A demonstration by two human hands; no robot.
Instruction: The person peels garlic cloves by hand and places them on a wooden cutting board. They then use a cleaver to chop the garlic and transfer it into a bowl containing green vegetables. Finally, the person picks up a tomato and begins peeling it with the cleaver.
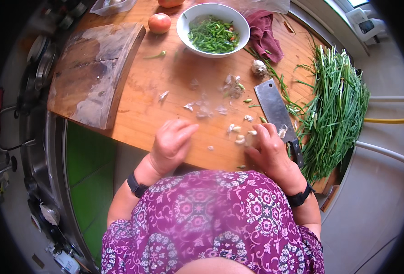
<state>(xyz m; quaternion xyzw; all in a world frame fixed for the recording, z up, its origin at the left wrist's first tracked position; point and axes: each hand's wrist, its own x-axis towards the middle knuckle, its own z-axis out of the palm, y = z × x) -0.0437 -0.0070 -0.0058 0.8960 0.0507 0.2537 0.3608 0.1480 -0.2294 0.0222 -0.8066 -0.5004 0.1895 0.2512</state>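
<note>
My left hand hovers at the near edge of the wooden table, its fingers curled together; whether anything small is between them cannot be seen. Beside several peeled garlic cloves is my right hand, thumb and fingers bent around the cloves' right side; its grip is unclear. Just right of that hand lies a cleaver with a black handle. Papery garlic skins are scattered ahead of both hands, near a partly broken garlic bulb. A whole garlic bulb rests above the cleaver's blade.
A thick wooden chopping board lies at the left. At the back stand a white bowl of cut greens in liquid and a tomato, with a maroon cloth beside the bowl. A large pile of green stalks covers the right edge.
</note>
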